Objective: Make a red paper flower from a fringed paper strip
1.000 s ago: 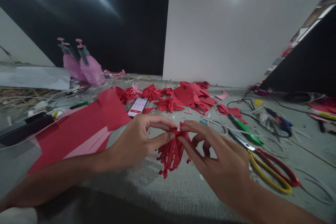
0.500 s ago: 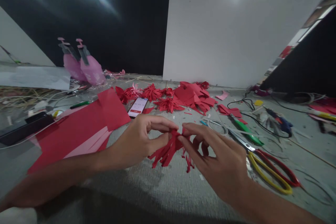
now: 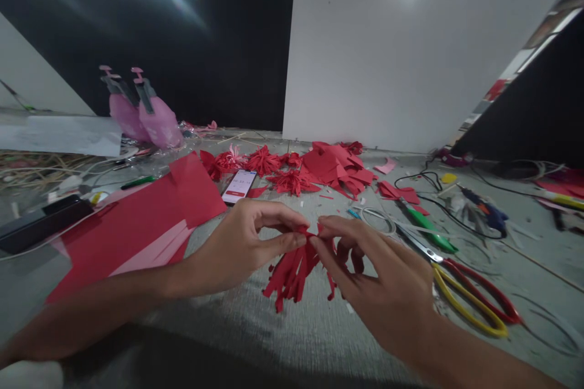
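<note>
A fringed strip of red paper point(image 3: 292, 273) hangs between my two hands, its cut ends pointing down. My left hand point(image 3: 246, 246) pinches its upper edge between thumb and fingers. From the other side my right hand point(image 3: 383, 273) grips the same edge, thumb and index fingertip close to the left fingertips. Part of the fringe is hidden behind my right fingers. Beyond my hands lie several finished-looking red fringed paper flowers point(image 3: 292, 182) and a pile of red paper pieces point(image 3: 337, 164).
Scissors point(image 3: 469, 292) with red and yellow handles lie right of my right hand, near a green-handled cutter point(image 3: 429, 228) and a blue glue gun point(image 3: 486, 209). Red paper sheets point(image 3: 137, 219) and a phone point(image 3: 239, 187) are left. Pink spray bottles point(image 3: 157, 118) stand behind.
The fringe has swung and now hangs slightly lower, with its strips turned more downward. My fingers have shifted a little along the pinched edge.
</note>
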A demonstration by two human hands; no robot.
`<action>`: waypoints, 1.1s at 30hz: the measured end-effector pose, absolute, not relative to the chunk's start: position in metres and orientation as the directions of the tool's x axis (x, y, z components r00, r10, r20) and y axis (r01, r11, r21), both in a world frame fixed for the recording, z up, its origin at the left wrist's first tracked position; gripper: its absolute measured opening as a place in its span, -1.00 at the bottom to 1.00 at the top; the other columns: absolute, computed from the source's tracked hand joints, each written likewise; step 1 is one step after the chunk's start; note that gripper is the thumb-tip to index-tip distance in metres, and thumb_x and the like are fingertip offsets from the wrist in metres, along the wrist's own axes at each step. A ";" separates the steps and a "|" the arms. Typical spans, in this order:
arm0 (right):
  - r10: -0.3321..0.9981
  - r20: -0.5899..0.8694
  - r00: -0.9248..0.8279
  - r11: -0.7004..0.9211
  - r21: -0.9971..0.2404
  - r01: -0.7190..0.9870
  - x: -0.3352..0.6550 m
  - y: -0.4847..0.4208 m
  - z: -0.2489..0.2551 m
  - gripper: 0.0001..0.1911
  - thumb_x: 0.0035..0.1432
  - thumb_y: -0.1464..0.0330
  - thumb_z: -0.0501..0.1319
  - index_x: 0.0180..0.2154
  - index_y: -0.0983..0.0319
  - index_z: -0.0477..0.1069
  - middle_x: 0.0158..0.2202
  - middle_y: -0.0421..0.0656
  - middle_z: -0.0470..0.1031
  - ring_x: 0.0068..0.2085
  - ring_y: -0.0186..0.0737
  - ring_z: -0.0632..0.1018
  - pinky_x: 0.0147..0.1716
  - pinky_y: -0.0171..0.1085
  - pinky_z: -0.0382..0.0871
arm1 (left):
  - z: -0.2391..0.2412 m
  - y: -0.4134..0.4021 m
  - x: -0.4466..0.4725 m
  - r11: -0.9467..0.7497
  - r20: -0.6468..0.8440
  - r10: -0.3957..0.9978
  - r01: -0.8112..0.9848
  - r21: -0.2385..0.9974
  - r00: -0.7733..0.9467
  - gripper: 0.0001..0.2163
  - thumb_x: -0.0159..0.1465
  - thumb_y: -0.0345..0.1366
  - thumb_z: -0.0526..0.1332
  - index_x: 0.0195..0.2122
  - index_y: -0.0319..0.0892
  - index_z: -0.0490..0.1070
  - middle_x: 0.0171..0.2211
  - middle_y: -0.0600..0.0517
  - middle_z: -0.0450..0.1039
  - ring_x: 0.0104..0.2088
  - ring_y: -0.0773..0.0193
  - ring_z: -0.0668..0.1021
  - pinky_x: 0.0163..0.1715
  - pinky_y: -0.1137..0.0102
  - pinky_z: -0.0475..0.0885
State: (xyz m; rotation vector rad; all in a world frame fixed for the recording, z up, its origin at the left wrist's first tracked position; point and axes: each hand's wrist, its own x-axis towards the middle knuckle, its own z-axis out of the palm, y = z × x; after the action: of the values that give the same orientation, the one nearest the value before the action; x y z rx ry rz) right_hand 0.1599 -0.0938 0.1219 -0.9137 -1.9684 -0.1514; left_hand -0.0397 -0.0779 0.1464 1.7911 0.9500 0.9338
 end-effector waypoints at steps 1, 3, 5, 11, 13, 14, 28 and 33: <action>0.539 0.791 -0.291 0.715 -0.248 0.653 0.160 -0.094 0.122 -0.81 0.22 0.44 0.27 -0.11 0.17 0.38 -0.35 -0.25 0.59 -0.54 -0.42 0.50 -0.51 -0.40 0.43 | 0.147 -0.078 -0.040 -0.326 0.205 0.879 0.229 0.917 0.430 -0.89 0.29 -0.36 0.29 -0.17 -0.16 0.56 -0.23 0.05 0.60 -0.20 0.29 0.61 -0.21 0.49 0.48; 0.541 0.789 -0.290 0.715 -0.250 0.653 0.159 -0.095 0.124 -0.82 0.21 0.45 0.26 -0.14 0.16 0.39 -0.34 -0.25 0.59 -0.53 -0.41 0.51 -0.50 -0.39 0.43 | 0.147 -0.077 -0.041 -0.334 0.206 0.877 0.243 0.911 0.435 -0.89 0.30 -0.33 0.29 -0.17 -0.16 0.56 -0.24 0.05 0.59 -0.21 0.29 0.60 -0.21 0.48 0.47; 0.549 0.784 -0.289 0.711 -0.256 0.655 0.158 -0.097 0.126 -0.83 0.22 0.45 0.26 -0.14 0.16 0.38 -0.34 -0.25 0.59 -0.52 -0.41 0.52 -0.48 -0.38 0.44 | 0.147 -0.077 -0.041 -0.337 0.203 0.877 0.255 0.907 0.436 -0.88 0.29 -0.30 0.29 -0.17 -0.17 0.55 -0.25 0.04 0.58 -0.21 0.28 0.60 -0.19 0.46 0.47; 0.546 0.783 -0.300 0.716 -0.250 0.651 0.160 -0.097 0.126 -0.81 0.21 0.46 0.27 -0.13 0.17 0.37 -0.35 -0.26 0.58 -0.50 -0.43 0.52 -0.44 -0.41 0.45 | 0.146 -0.078 -0.041 -0.327 0.192 0.875 0.249 0.912 0.445 -0.87 0.30 -0.28 0.29 -0.17 -0.19 0.55 -0.23 0.02 0.58 -0.19 0.25 0.59 -0.14 0.42 0.47; 0.538 0.788 -0.299 0.719 -0.244 0.651 0.161 -0.096 0.126 -0.79 0.20 0.46 0.28 -0.12 0.18 0.37 -0.36 -0.28 0.57 -0.50 -0.43 0.52 -0.43 -0.42 0.46 | 0.147 -0.079 -0.041 -0.327 0.191 0.873 0.248 0.912 0.448 -0.89 0.29 -0.31 0.29 -0.18 -0.19 0.55 -0.24 0.03 0.58 -0.19 0.26 0.59 -0.14 0.42 0.47; 0.537 0.788 -0.300 0.718 -0.241 0.653 0.161 -0.096 0.125 -0.78 0.20 0.46 0.28 -0.12 0.18 0.37 -0.36 -0.28 0.58 -0.50 -0.43 0.52 -0.42 -0.42 0.46 | 0.148 -0.079 -0.041 -0.326 0.189 0.873 0.249 0.912 0.450 -0.89 0.29 -0.32 0.29 -0.19 -0.18 0.55 -0.24 0.04 0.58 -0.20 0.27 0.59 -0.15 0.43 0.47; 0.535 0.789 -0.303 0.731 -0.252 0.634 0.161 -0.095 0.124 -0.76 0.17 0.48 0.30 -0.12 0.21 0.37 -0.35 -0.28 0.56 -0.50 -0.45 0.50 -0.42 -0.45 0.46 | 0.148 -0.079 -0.039 -0.309 0.175 0.864 0.222 0.925 0.472 -0.91 0.29 -0.34 0.29 -0.22 -0.19 0.57 -0.26 0.04 0.59 -0.22 0.28 0.60 -0.17 0.45 0.48; 0.536 0.789 -0.301 0.728 -0.252 0.637 0.161 -0.094 0.124 -0.79 0.19 0.47 0.30 -0.13 0.22 0.38 -0.36 -0.28 0.56 -0.48 -0.46 0.50 -0.41 -0.45 0.45 | 0.145 -0.078 -0.040 -0.273 0.176 0.865 0.147 0.951 0.470 -0.88 0.25 -0.33 0.34 -0.21 -0.20 0.59 -0.25 0.00 0.60 -0.22 0.24 0.61 -0.19 0.43 0.50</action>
State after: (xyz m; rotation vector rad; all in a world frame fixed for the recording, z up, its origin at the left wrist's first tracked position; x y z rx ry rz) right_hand 0.1614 -0.0944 0.1243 -0.8949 -1.9755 -0.1338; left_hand -0.0404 -0.0775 0.1449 1.7212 0.8712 0.9000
